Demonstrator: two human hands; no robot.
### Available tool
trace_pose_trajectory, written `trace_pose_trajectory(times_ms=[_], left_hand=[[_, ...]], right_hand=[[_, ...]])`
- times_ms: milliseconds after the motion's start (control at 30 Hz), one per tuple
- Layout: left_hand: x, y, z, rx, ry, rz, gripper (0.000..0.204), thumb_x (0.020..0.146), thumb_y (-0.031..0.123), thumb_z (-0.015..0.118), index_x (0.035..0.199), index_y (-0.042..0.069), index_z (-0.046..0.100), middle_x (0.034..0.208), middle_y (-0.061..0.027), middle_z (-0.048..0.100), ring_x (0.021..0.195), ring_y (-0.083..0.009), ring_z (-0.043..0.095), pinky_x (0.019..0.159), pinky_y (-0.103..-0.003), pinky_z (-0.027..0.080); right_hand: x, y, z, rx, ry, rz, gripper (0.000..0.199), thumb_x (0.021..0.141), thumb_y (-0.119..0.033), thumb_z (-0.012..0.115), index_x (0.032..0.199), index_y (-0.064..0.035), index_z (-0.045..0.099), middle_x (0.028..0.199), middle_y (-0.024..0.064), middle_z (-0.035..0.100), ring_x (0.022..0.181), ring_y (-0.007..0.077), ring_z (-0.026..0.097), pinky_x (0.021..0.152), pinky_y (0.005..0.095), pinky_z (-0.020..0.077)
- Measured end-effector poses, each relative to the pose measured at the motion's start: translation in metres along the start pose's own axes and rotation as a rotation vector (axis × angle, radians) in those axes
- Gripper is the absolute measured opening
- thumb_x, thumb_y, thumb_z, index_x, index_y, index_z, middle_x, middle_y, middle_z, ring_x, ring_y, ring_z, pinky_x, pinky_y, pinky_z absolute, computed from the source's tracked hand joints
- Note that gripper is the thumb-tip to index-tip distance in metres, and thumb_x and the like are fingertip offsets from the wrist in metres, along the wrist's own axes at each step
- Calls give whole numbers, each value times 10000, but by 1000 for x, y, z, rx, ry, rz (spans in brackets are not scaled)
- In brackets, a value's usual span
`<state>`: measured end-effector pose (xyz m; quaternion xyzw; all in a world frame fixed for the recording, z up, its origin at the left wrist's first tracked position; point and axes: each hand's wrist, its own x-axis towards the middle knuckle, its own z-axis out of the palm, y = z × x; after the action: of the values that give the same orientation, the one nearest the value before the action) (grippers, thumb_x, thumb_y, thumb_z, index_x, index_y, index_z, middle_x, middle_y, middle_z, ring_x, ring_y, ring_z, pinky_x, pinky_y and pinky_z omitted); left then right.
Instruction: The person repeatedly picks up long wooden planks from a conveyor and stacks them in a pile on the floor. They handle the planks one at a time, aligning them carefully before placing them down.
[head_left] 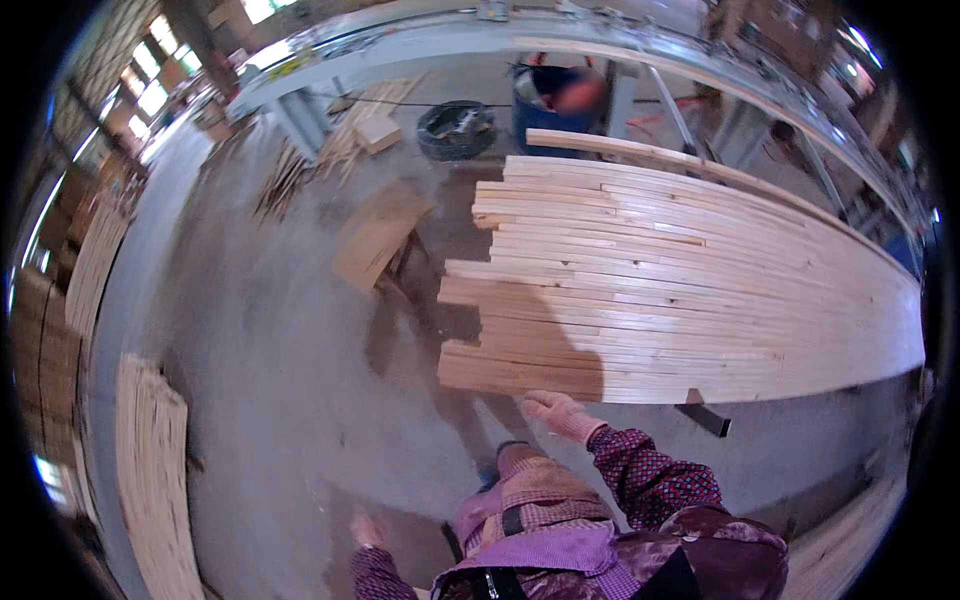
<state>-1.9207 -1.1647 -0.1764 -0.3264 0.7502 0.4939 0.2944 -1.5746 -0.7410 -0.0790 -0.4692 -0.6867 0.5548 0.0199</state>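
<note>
My right hand (562, 414), in a pale pink glove, is at the near edge of a wide layer of light wooden strips (640, 300). Its fingers look curled together, and whether they touch the wood or hold anything is hidden. The strips lie side by side, with uneven ends on the left. Low on the left, my left hand (368, 528) hangs over the floor, away from the strips. Motion smears its fingers, and nothing plainly shows in it.
A dark support bar (705, 415) juts from under the strips. Beyond them run a long metal bench (400, 45), a blue bin (540, 110) and a black round tub (456, 130). A small wooden stool (380, 235) stands left; stacked boards (155, 470) lie farther left.
</note>
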Motion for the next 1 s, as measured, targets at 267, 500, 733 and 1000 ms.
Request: trace_pose_trajectory(times_ms=[267,500,733,1000], left_hand=[[68,385,261,132,-706,491,687,1031,566,397,1376,-25,458,1363,-213,536,1260,-361,519,1072,-528,414],[-118,462,552,838,-1296,750,476,1026,314,562,1382,-2,559,1268,-101,639,1191,-210,599,1021,-327,471],[-294,439,842,1302,-1853,1712,565,1005,377,597,1370,-52,550,1555,-214,413,1433,-279,420,1170,-351,345],[-350,346,935,1853,-2183,398,714,846,455,773,1351,-13,584,1248,-104,665,1099,-181,654,959,-320,525]], right_hand=[[101,-102,1,634,197,-6,514,1005,-364,628,1395,-32,575,1190,99,686,1107,152,622,935,291,514],[216,-199,-30,1054,205,-162,540,1011,-383,605,1427,-46,540,1329,133,637,1210,201,606,1033,306,463],[252,-249,-63,1085,403,-139,505,1021,-242,567,1465,-14,491,1232,77,666,933,125,585,790,248,480],[297,-285,-96,1284,706,-106,523,1040,-247,538,1483,19,460,1464,132,524,1325,229,514,1148,357,368]])
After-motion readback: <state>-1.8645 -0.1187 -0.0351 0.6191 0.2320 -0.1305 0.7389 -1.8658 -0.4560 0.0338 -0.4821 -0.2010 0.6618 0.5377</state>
